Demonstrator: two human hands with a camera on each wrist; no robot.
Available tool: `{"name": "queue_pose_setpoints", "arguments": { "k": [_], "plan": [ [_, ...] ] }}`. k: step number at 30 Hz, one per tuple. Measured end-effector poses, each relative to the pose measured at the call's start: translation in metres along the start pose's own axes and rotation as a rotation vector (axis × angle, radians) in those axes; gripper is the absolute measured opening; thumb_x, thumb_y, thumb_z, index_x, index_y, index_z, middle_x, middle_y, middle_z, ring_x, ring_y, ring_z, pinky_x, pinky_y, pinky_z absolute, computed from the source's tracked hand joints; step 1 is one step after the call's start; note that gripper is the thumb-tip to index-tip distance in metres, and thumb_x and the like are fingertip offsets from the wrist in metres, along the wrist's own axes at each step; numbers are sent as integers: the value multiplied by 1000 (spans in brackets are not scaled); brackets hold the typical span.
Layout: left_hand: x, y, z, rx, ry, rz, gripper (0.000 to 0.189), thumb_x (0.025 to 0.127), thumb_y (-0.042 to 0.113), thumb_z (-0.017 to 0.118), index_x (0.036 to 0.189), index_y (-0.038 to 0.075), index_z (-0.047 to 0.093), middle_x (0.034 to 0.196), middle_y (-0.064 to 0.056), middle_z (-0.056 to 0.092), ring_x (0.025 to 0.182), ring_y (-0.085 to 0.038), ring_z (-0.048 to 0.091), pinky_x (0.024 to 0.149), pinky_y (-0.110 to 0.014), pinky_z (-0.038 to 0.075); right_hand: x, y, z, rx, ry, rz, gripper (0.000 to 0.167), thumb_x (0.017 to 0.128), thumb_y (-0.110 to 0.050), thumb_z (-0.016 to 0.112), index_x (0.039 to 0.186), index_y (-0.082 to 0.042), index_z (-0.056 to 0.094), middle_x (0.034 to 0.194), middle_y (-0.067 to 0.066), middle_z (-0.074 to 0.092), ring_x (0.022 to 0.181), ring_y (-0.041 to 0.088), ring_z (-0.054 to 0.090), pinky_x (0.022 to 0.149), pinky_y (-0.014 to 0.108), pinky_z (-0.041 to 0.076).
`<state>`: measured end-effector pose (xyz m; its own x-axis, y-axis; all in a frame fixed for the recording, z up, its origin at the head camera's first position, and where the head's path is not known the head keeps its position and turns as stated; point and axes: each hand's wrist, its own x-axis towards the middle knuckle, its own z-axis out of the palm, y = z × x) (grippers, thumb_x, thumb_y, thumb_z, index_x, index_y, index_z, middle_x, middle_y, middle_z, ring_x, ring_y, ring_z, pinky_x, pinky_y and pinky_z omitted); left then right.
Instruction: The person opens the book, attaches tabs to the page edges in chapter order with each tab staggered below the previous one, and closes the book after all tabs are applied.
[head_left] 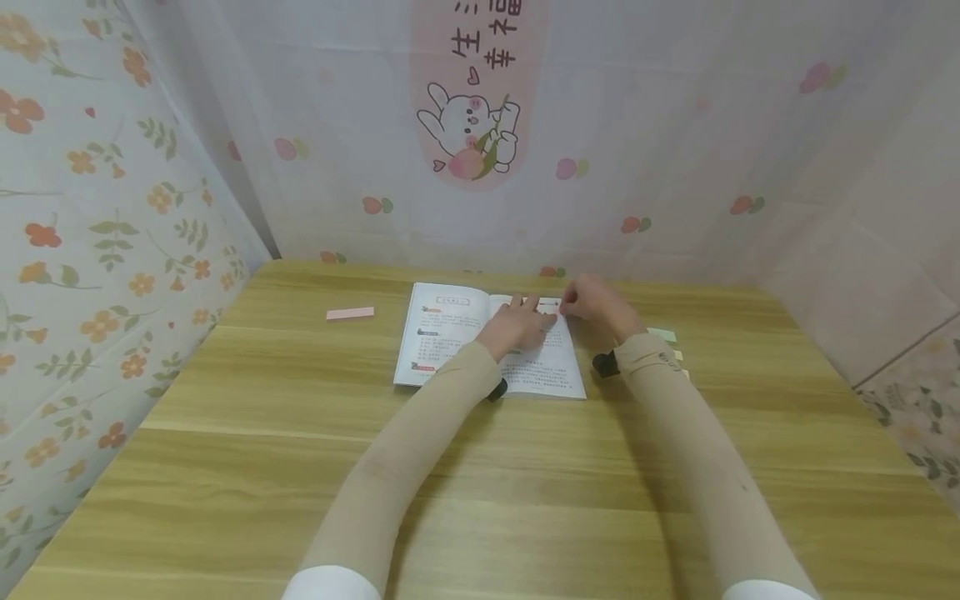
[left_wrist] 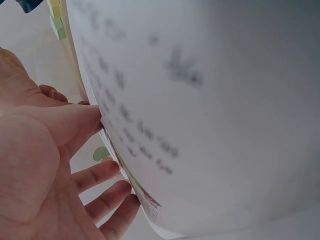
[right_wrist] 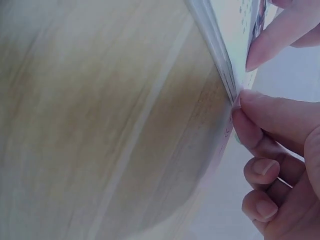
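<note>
An open book [head_left: 450, 329] with printed text lies flat near the table's far side. My left hand [head_left: 519, 323] rests on its right page, fingers spread and fairly straight, fingertips touching the paper [left_wrist: 225, 130] in the left wrist view. At that page's outer edge, near the far corner, my right hand [head_left: 598, 303] pinches with thumb and forefinger. The other right fingers [right_wrist: 262, 167] are curled in. Close up, the pinch sits right at the corner of the page edges [right_wrist: 217, 50]; I cannot tell whether a thin slip is between the fingertips too.
A pink sticky-note strip [head_left: 350, 313] lies on the table left of the book. Beyond the right wrist are a green sticky-note pad [head_left: 663, 335] and a few yellowish ones, partly covered by the sleeve. A printed curtain [head_left: 480, 225] hangs behind the wooden table [head_left: 262, 467].
</note>
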<state>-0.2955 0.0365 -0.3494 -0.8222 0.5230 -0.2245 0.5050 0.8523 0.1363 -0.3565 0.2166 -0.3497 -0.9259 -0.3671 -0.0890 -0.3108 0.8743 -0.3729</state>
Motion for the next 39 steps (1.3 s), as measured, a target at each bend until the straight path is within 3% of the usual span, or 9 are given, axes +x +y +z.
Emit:
{"name": "queue_pose_setpoints", "arguments": {
  "k": [9, 16, 26, 39],
  "plan": [
    [1, 1, -1, 7, 11, -13, 51, 109, 25, 38, 160, 28, 33, 166, -14, 17, 150, -36, 16, 120, -49, 22, -1, -2, 0, -1, 10, -10, 15, 95, -5, 67, 102, 6, 75, 97, 19, 73, 90, 31, 65, 85, 45, 54],
    [2, 2, -1, 3, -17, -31, 51, 109, 26, 38, 160, 27, 32, 167, -13, 15, 152, -35, 12, 121, -50, 19, -3, -6, 4, 2, 30, 9, 13, 96, -5, 66, 100, 4, 74, 95, 18, 72, 91, 33, 66, 87, 47, 54],
    [2, 2, -2, 17, -9, -23, 50, 109, 27, 38, 159, 22, 36, 165, -16, 20, 151, -35, 16, 119, -50, 24, -6, -5, 8, -22, 61, -20, 13, 97, -6, 65, 102, 4, 73, 107, 21, 71, 103, 36, 64, 95, 50, 50],
    [-6, -11, -2, -42, 169, 42, 50, 108, 27, 45, 156, 12, 40, 152, -15, 44, 138, -29, 45, 108, -43, 43, -12, -2, 8, -3, 76, -18, 29, 101, -13, 62, 122, 7, 65, 119, 25, 67, 112, 39, 62, 97, 52, 49]
  ]
}}
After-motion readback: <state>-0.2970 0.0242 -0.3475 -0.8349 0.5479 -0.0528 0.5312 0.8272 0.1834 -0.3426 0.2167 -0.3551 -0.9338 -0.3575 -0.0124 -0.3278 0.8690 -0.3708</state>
